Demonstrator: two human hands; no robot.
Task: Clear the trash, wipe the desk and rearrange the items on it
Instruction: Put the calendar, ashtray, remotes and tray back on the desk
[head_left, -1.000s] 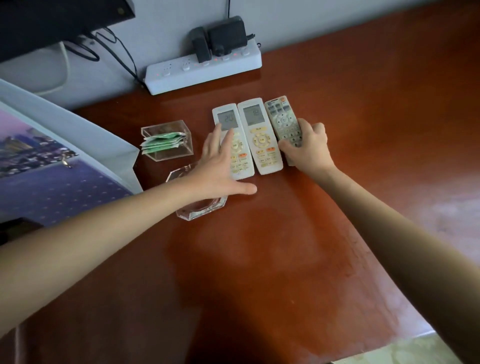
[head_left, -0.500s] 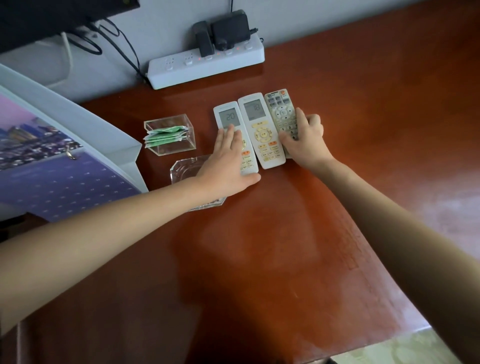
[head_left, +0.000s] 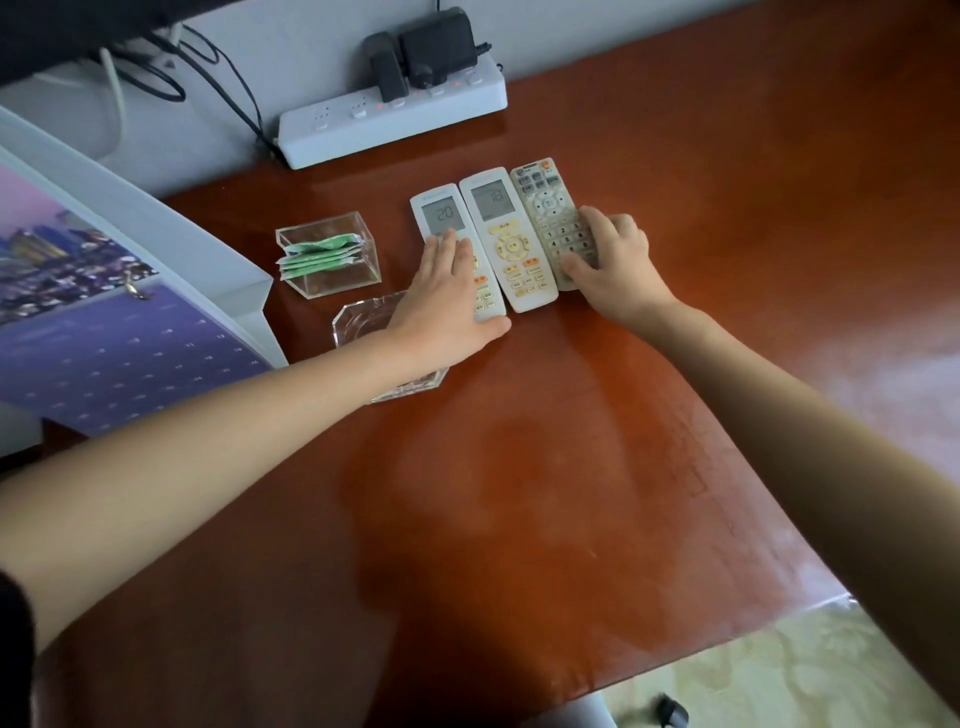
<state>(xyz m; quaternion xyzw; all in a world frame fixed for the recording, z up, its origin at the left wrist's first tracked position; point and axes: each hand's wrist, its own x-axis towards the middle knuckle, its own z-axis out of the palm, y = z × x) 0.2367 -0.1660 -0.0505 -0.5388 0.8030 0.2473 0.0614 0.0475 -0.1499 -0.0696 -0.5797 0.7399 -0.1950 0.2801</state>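
Three remotes lie side by side, touching, on the desk (head_left: 571, 467) in front of the power strip (head_left: 395, 117): left remote (head_left: 439, 218), middle remote (head_left: 506, 234), right remote (head_left: 545, 202).

Left hand (head_left: 447, 306): laid flat on the lower half of the left remote, fingers (head_left: 441, 254) straight and together, thumb at the bottom end. Pressing, not gripping.

Right hand (head_left: 613, 265): curled over the lower right edge of the right remote, thumb at the near corner. Clamped or merely pushing: cannot tell.

Handling, as judged:
- Light, rigid plastic shells; likely to slide easily on the glossy desk.
- Rubber keys yield; avoid pressing on them.
- Take hold along the long side edges, or push from the outer edges and bottom ends to square the row.
- Keep pressure even, or one remote may skew.

Nearby: glass ashtray (head_left: 363, 322) just under the left wrist, hard and breakable; clear box (head_left: 332, 249) of green packets (head_left: 319, 254) just beside it; calendar (head_left: 104, 322) at far left.
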